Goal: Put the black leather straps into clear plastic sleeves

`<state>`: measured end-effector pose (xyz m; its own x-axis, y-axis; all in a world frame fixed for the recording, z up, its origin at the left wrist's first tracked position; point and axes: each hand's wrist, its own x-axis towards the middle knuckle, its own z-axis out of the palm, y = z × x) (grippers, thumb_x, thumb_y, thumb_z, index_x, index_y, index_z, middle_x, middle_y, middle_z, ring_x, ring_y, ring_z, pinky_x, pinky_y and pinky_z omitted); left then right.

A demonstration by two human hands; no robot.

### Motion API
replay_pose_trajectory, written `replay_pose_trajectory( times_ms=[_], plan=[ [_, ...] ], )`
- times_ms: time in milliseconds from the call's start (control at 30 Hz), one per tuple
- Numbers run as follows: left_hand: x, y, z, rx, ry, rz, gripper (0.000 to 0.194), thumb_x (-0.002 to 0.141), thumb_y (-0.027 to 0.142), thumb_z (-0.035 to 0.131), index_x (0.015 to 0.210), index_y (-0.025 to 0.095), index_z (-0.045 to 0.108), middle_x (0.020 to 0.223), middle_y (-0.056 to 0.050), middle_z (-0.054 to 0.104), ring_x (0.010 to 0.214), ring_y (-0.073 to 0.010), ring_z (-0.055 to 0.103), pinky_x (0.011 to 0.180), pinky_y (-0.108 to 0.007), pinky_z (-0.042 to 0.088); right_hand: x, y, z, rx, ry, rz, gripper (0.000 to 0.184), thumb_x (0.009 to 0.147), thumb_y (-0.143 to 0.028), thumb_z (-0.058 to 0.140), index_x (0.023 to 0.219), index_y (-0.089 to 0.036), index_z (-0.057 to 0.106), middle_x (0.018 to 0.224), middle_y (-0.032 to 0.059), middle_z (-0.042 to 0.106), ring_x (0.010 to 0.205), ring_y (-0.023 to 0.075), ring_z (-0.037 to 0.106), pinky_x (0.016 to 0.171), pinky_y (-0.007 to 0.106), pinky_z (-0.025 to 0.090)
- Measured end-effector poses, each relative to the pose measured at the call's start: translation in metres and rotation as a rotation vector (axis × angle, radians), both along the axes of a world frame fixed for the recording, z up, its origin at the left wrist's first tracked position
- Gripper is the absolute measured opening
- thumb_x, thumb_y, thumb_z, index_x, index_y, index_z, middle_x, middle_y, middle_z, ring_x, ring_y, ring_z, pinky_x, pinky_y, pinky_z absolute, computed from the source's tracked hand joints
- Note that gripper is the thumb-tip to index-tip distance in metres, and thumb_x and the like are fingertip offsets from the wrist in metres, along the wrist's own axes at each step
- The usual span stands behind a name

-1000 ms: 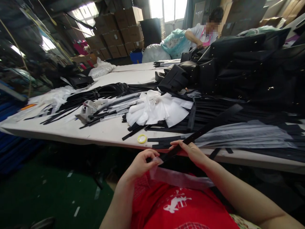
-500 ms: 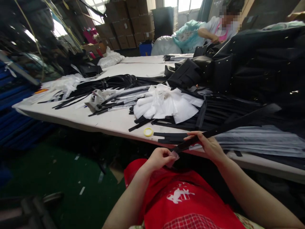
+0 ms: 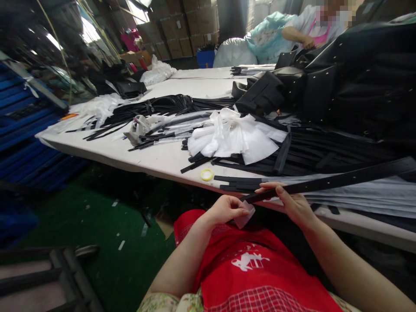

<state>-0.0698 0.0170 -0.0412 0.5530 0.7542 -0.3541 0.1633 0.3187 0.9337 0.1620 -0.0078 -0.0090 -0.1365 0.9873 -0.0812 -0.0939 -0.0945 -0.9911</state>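
By table [image 3: 143, 164], blk strap [image 3: 331, 180] btwn R fingers [image 3: 283, 196], film [image 3: 245, 216] in L fingers [image 3: 238, 212]

Looks smooth and leather-like, softly glossy, on the strap [image 3: 325, 183]; thin, translucent and plastic on the film [image 3: 244, 215]; crinkled, shiny plastic on the sack [image 3: 234, 54]; matt cloth on the apron [image 3: 224, 277]; dull cardboard on the boxes [image 3: 175, 32].

Your left hand [image 3: 229, 210] is covering part of the translucent film [image 3: 245, 217], and the black strap [image 3: 325, 183] is hiding some of your right hand [image 3: 295, 203]. The right edge is cutting off the table [image 3: 156, 162] and, probably, the strap's far end. White sheets [image 3: 232, 138] are concealing some black strips [image 3: 305, 149]. The lettering on your apron [image 3: 247, 284] is proving too small to read.
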Motion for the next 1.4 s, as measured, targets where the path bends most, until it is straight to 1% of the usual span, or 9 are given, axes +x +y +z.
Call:
replay_pose_trajectory(
  times_ms=[433,600,733,800,933,1000,1133,1333,1400],
  plan=[
    [-0.002,-0.002,0.003,-0.029,-0.074,0.028,0.042,0.063,0.049,0.085,0.070,0.010,0.072,0.063,-0.003,0.067,0.057,-0.0116,0.059,0.061,-0.024,0.049,0.002,0.004,-0.005,0.009,-0.028,0.024,0.045,0.091,-0.060,0.054,0.112,-0.023,0.070,0.105,0.0087,0.073,0.101,0.0266,0.069,0.087,0.043,0.059],
    [0.004,0.001,-0.001,-0.055,-0.141,0.031,0.044,0.064,0.051,0.083,0.074,0.010,0.072,0.067,-0.004,0.068,0.059,-0.0135,0.059,0.061,-0.025,0.047,-0.019,0.000,-0.022,-0.031,-0.078,0.057,0.050,0.090,-0.064,0.052,0.108,-0.022,0.073,0.111,0.0088,0.072,0.108,0.0270,0.066,0.099,0.046,0.050],
    [0.009,-0.001,-0.012,0.001,-0.068,0.088,0.046,0.068,0.053,0.080,0.081,0.010,0.074,0.072,-0.005,0.070,0.064,-0.0151,0.060,0.065,-0.026,0.047,-0.033,0.003,-0.032,-0.054,-0.089,0.127,0.059,0.079,-0.072,0.060,0.101,-0.019,0.076,0.118,0.0113,0.069,0.113,0.0297,0.061,0.106,0.047,0.043],
    [0.010,-0.003,-0.019,0.027,0.004,0.077,0.047,0.067,0.055,0.080,0.081,0.010,0.075,0.073,-0.005,0.070,0.065,-0.0155,0.059,0.066,-0.026,0.046,-0.024,0.014,-0.026,-0.102,-0.023,0.083,0.062,0.079,-0.072,0.060,0.106,-0.019,0.075,0.115,0.0113,0.070,0.111,0.0295,0.062,0.103,0.048,0.044],
    [0.016,-0.005,-0.023,0.004,0.097,0.042,0.057,0.068,0.068,0.073,0.076,0.011,0.073,0.063,-0.003,0.064,0.056,-0.0124,0.052,0.053,-0.022,0.038,-0.001,0.026,-0.005,-0.008,0.121,-0.226,0.059,0.085,-0.069,0.054,0.108,-0.019,0.073,0.114,0.0097,0.070,0.108,0.0265,0.062,0.102,0.044,0.043],
    [0.024,-0.006,-0.019,-0.022,0.053,0.070,0.061,0.068,0.073,0.068,0.079,0.013,0.073,0.063,-0.003,0.063,0.056,-0.0125,0.051,0.052,-0.021,0.038,-0.005,0.021,-0.006,0.025,0.099,-0.215,0.059,0.084,-0.069,0.055,0.105,-0.018,0.074,0.109,0.0091,0.072,0.105,0.0258,0.063,0.101,0.042,0.044],
    [0.036,-0.004,-0.016,0.064,-0.007,0.186,0.060,0.065,0.075,0.069,0.079,0.016,0.072,0.067,-0.002,0.064,0.063,-0.0150,0.054,0.059,-0.023,0.045,-0.026,0.011,-0.022,-0.068,0.045,0.010,0.060,0.081,-0.070,0.058,0.111,-0.020,0.074,0.104,0.0069,0.073,0.099,0.0258,0.065,0.093,0.041,0.048],
    [0.035,-0.004,-0.014,0.125,0.118,-0.010,0.060,0.076,0.073,0.060,0.070,0.014,0.069,0.063,-0.003,0.058,0.060,-0.0135,0.049,0.054,-0.022,0.039,-0.005,0.025,-0.004,-0.041,0.332,-0.302,0.062,0.077,-0.072,0.061,0.101,-0.016,0.075,0.102,0.0108,0.073,0.100,0.0253,0.066,0.101,0.045,0.043],
    [0.039,-0.004,-0.010,0.114,0.102,0.027,0.063,0.077,0.075,0.057,0.073,0.013,0.067,0.064,-0.003,0.059,0.058,-0.0135,0.049,0.053,-0.023,0.038,-0.009,0.022,-0.006,-0.067,0.264,-0.238,0.063,0.076,-0.074,0.061,0.100,-0.017,0.075,0.101,0.0099,0.073,0.102,0.0261,0.065,0.100,0.045,0.043]
  ],
)
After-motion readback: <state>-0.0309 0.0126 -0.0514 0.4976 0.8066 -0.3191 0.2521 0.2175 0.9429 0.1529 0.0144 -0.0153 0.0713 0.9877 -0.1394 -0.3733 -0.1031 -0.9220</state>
